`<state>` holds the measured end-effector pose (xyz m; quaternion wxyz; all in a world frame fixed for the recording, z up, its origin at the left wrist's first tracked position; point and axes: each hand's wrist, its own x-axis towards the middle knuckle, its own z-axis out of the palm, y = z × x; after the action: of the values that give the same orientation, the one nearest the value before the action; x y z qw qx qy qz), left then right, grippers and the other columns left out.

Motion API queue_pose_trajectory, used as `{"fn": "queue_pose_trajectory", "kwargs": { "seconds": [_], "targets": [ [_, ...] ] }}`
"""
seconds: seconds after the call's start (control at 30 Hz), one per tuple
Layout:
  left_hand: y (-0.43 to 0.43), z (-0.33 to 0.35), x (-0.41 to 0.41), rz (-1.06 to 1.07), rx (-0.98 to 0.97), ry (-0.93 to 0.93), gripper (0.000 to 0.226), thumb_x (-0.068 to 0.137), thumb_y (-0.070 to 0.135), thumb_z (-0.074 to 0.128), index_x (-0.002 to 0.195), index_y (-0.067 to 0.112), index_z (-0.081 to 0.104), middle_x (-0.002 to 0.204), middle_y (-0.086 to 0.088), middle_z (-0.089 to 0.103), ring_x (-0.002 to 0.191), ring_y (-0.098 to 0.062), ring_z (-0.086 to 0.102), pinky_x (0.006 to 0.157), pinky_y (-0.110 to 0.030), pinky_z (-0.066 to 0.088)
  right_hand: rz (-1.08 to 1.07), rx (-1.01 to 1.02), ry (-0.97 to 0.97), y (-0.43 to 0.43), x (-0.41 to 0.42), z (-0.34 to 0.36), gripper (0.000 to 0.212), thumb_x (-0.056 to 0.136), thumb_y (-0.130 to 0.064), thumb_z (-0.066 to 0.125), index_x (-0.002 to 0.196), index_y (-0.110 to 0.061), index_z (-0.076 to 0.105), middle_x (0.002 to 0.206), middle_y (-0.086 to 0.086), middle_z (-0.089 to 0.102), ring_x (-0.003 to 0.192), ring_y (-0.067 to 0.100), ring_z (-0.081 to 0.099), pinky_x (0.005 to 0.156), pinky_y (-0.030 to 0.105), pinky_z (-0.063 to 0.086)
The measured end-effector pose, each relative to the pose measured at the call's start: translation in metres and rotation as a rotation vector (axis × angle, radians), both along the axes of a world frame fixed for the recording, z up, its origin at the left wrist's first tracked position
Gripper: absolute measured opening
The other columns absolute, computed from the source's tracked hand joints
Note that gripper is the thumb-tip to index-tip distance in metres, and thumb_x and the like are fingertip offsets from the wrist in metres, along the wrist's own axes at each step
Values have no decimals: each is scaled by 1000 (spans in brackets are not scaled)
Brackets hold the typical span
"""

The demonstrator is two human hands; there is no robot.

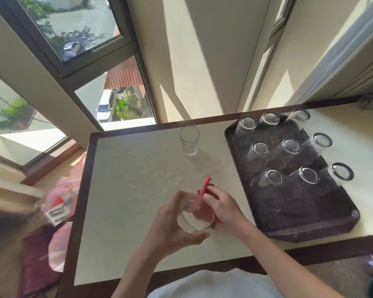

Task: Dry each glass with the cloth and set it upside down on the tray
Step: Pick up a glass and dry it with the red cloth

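Observation:
My left hand (172, 231) grips a clear glass (190, 221) from the side, its mouth turned up toward me, just above the table's near middle. My right hand (222, 206) holds a red cloth (205, 188), part of which is pushed down inside that glass. One more clear glass (189, 140) stands upright on the table's far side, untouched. To the right lies a dark brown tray (299, 224) carrying several glasses (290, 147) set upside down in rows.
The cream table top has a dark wooden edge (82, 190). Pink and maroon bags (58, 244) lie on the floor to the left. A window (78, 39) and a wall stand behind the table.

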<state>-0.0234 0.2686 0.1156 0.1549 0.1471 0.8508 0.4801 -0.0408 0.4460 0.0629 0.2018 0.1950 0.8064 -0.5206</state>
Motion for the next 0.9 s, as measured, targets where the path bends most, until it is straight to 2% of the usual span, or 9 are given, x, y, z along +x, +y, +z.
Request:
{"fn": "queue_pose_trajectory", "kwargs": {
  "seconds": [0.07, 0.13, 0.23, 0.3, 0.4, 0.53, 0.67, 0.8, 0.9],
  "targets": [
    [15, 0, 2, -33, 14, 2, 67, 52, 32, 90, 108, 40, 54, 109, 20, 65, 106, -5, 61, 87, -15, 46, -22, 158, 91, 10, 12, 1, 25, 91, -28, 61, 114, -24, 70, 121, 3, 64, 114, 20, 59, 101, 35, 45],
    [37, 1, 2, -68, 13, 28, 69, 48, 39, 89, 104, 49, 50, 117, 22, 57, 114, -5, 50, 87, -6, 36, -183, 81, 117, 25, 23, 12, 15, 91, -22, 63, 101, -18, 73, 108, 5, 71, 103, 22, 66, 87, 31, 51],
    [72, 5, -1, -102, 77, 79, 70, 47, 44, 88, 107, 47, 53, 112, 14, 63, 111, 0, 54, 91, 0, 29, -446, -406, -45, 52, 35, 30, 24, 91, -25, 59, 99, -8, 74, 108, 22, 72, 95, 32, 69, 80, 40, 53],
    [92, 8, 0, -85, 203, 13, 73, 49, 23, 96, 108, 41, 58, 105, 13, 69, 103, 0, 62, 90, 0, 35, -427, -698, -117, 68, 48, 38, 37, 93, -38, 50, 109, -14, 74, 120, 21, 69, 106, 33, 67, 89, 46, 51],
    [111, 2, 2, -110, 338, -113, 76, 54, 8, 95, 118, 27, 58, 111, 17, 69, 104, -3, 66, 87, -19, 52, -517, -1017, -152, 87, 68, 41, 50, 91, -50, 44, 108, -15, 76, 115, 16, 71, 108, 32, 63, 93, 49, 45],
    [116, -18, 2, -143, 355, -261, 75, 54, 27, 87, 121, 34, 52, 113, 23, 66, 114, -6, 63, 97, -34, 52, -616, -1169, -45, 110, 86, 35, 55, 67, -40, 83, 108, -7, 66, 98, 16, 67, 83, 27, 67, 62, 37, 57],
    [111, -37, -10, -158, 13, -250, 85, 52, 47, 90, 127, 39, 48, 128, 19, 59, 126, -7, 53, 107, -28, 43, -690, -692, 78, 124, 91, 39, 44, 61, -27, 86, 94, -13, 61, 92, 14, 67, 75, 26, 67, 56, 33, 57],
    [93, -75, -27, -79, -720, -175, 88, 80, 58, 69, 151, 37, 22, 167, -4, 7, 152, -38, 3, 120, -52, 14, -496, 400, 365, 136, 88, 34, 40, 60, -30, 88, 90, -21, 63, 94, 1, 59, 81, 17, 59, 60, 23, 48],
    [81, -109, -16, -89, -814, -204, 87, 85, 69, 47, 155, 39, 6, 167, -6, -12, 151, -43, -9, 119, -55, 12, -275, 790, 399, 137, 81, 22, 46, 60, -29, 90, 99, -20, 66, 98, 0, 57, 89, 20, 55, 61, 28, 50]
  ]
}}
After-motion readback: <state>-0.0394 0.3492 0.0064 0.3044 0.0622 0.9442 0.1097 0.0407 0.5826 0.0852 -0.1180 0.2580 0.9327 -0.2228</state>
